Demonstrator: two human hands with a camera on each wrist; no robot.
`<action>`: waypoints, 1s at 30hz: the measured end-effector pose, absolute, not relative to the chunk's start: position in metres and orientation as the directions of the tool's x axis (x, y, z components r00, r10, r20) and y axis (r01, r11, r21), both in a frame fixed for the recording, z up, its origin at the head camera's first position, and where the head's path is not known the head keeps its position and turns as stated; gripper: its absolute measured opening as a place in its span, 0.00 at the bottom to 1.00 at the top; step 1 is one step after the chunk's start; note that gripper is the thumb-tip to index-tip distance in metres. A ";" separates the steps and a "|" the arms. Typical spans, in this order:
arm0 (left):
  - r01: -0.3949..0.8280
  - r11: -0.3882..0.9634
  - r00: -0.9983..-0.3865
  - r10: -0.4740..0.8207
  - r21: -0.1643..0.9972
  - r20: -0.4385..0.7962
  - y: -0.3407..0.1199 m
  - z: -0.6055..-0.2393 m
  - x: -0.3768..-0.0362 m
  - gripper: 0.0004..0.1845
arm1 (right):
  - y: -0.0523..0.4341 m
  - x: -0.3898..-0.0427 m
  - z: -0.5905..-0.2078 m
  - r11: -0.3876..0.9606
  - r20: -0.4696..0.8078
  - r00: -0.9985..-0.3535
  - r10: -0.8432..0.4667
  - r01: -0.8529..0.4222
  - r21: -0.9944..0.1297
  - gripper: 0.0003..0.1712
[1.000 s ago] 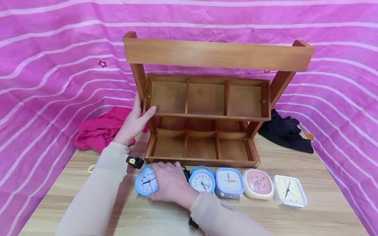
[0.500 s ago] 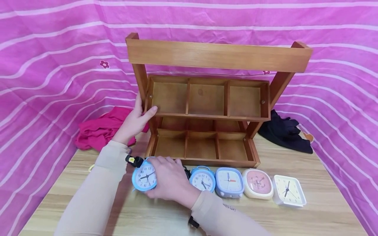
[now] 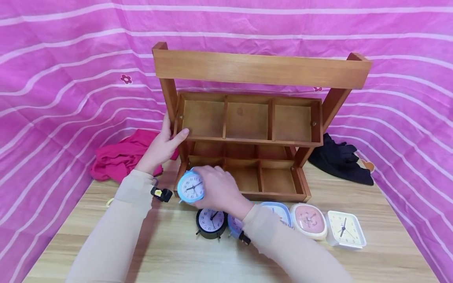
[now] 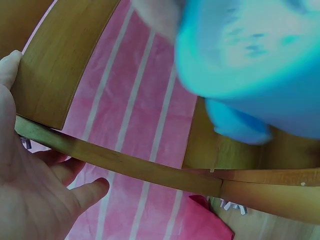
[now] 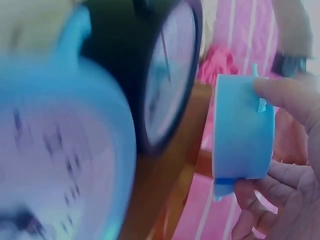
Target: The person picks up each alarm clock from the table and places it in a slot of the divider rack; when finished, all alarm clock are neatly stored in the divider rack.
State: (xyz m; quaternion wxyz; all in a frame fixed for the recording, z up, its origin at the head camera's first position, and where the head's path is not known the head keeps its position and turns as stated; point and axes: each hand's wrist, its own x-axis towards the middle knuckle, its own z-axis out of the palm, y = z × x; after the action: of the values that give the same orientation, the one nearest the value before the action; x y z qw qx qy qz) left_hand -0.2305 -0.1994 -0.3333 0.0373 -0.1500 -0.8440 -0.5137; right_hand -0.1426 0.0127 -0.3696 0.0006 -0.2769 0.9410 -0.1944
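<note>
My right hand [image 3: 202, 188] grips a round light-blue alarm clock [image 3: 191, 186] and holds it in the air, just in front of the left compartment of the lower tray. In the right wrist view the blue clock [image 5: 243, 135] shows edge-on between my fingers [image 5: 285, 95]. My left hand [image 3: 169, 138] holds the wooden two-tier rack [image 3: 260, 68] at its left post, thumb on the upper tray's corner. The left wrist view shows that hand [image 4: 30, 190] on the wooden rail [image 4: 125, 162], with the blue clock [image 4: 250, 60] blurred above.
A black round clock [image 3: 211, 222] stands on the table by a second blue clock [image 3: 233, 227], half hidden by my forearm. To the right stand pale-blue [image 3: 281, 212], pink [image 3: 309, 221] and white [image 3: 345, 229] clocks. Red cloth [image 3: 120, 157] lies left of the rack, black cloth [image 3: 339, 160] right.
My right hand lifted the blue clock off the table and carried it up and right toward the lower tray. That uncovered the black clock. The left hand stayed on the rack.
</note>
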 end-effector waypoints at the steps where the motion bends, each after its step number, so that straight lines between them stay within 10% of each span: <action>1: 0.289 0.422 -0.952 0.216 0.859 0.214 -0.198 -0.330 -0.227 0.49 | 0.015 -0.147 -0.367 0.766 0.095 -0.851 -0.516 -0.508 -0.393 0.52; 9: 0.316 0.389 -0.944 0.225 0.865 0.243 -0.195 -0.326 -0.224 0.49 | 0.028 -0.178 -0.364 0.718 0.019 -0.875 -0.485 -0.410 -0.562 0.50; 30: 0.366 0.360 -0.927 0.221 0.858 0.303 -0.198 -0.342 -0.235 0.49 | 0.028 -0.205 -0.386 0.766 -0.043 -0.886 -0.462 -0.375 -0.522 0.48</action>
State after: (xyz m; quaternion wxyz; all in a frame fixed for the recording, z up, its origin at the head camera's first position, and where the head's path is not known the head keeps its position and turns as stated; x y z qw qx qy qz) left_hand -0.2354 -0.1983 -0.3419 0.0676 -0.1786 -0.8220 -0.5365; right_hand -0.2051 0.0277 -0.3863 0.0848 -0.2236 0.9359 -0.2586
